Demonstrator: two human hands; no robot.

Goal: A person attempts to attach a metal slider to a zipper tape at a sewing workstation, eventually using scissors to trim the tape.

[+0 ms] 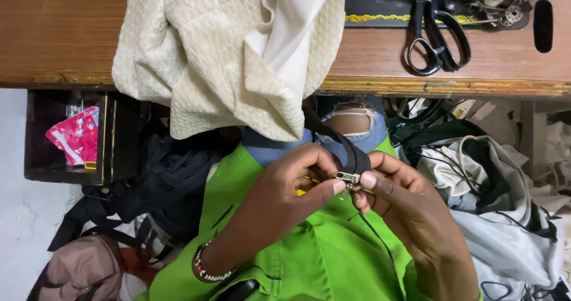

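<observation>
Left hand (pixel 295 181) and right hand (pixel 397 189) pinch zipper slider (pixel 347 177), lying crosswise.

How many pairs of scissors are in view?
1. The black-handled scissors lie on the wooden table at upper right, beside the sewing machine. Others may be hidden under the cream fabric.

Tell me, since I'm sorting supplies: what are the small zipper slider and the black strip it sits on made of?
The small silver zipper slider looks like polished metal, since it glints. The black zipper strip seems woven fabric tape: matte, bending limply. Both hands' fingers pinch them.
</observation>
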